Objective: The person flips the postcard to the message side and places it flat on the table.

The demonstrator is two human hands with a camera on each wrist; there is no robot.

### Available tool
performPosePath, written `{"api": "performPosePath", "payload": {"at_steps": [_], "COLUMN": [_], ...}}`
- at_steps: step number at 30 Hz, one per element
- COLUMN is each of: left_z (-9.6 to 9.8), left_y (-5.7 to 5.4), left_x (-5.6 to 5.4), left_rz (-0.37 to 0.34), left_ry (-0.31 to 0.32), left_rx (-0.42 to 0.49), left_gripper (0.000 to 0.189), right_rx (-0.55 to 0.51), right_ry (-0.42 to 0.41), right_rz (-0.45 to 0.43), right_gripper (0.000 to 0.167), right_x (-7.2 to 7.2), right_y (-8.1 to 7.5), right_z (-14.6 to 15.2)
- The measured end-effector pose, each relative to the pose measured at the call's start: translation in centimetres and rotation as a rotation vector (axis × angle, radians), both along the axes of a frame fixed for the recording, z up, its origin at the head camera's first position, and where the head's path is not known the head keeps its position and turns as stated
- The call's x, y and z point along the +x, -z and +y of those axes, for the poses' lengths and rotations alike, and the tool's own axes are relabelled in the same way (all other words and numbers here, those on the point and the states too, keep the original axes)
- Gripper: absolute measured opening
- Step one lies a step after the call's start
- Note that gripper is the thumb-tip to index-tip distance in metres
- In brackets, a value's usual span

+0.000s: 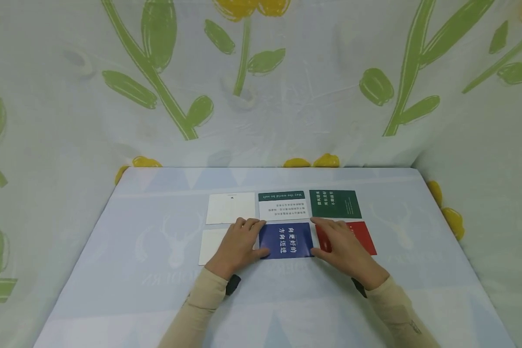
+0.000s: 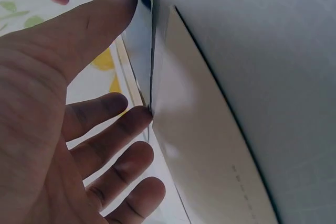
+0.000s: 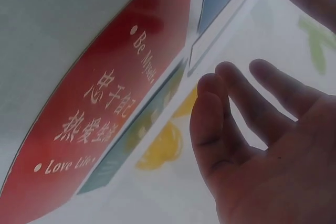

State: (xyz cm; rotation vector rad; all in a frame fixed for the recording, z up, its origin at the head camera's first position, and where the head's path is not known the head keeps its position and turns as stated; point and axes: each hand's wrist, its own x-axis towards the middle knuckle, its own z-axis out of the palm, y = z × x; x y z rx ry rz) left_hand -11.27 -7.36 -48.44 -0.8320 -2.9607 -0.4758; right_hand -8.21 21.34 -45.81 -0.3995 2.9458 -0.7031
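A blue card (image 1: 286,240) with white characters lies on the table between my two hands. My left hand (image 1: 238,244) is at its left edge; in the left wrist view the thumb (image 2: 113,11) touches the card and the other fingers spread loosely near its corner. At the right edge is my right hand (image 1: 345,246), fingers loosely extended, partly over a red card (image 1: 365,237). Whether the right fingertips touch the blue card I cannot tell. A cream card (image 2: 199,119) lies beside the left hand, which partly covers it in the head view.
Behind the blue card is a row of cards: a cream one (image 1: 230,208), a green-and-white one (image 1: 282,208) and a dark green one (image 1: 336,204). The pale table (image 1: 126,270) has white, flower-printed cloth (image 1: 287,116) behind it and at both sides.
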Motion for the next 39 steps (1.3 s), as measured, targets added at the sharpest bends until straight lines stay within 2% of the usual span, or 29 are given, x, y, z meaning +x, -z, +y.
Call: {"api": "performPosePath", "payload": {"at_steps": [13,27,34,39], "left_z": [0.5,0.7,0.4,0.3], "left_y": [-0.2,-0.4,0.0,0.3], "left_x": [0.0,0.1,0.2,0.2], "left_rz": [0.013,-0.038,0.029,0.073], "left_ry": [-0.001,-0.036,-0.046,-0.084], "left_rx": [-0.025,-0.050,0.024,0.092], "left_gripper": [0.077,0.077,0.080,0.077], "right_rx": [0.086,0.112,0.096,0.052], "right_ry": [-0.038,-0.039,-0.045,-0.044], "right_rz": [-0.037,0.006,0.074,0.134], "right_gripper": [0.091,0.091,0.093,0.094], "right_x": [-1.8,-2.4,-2.0,-1.7], "right_y": [1.5,2.0,1.7,1.5], "right_z": [-1.3,-1.6,-1.7,-1.6]}}
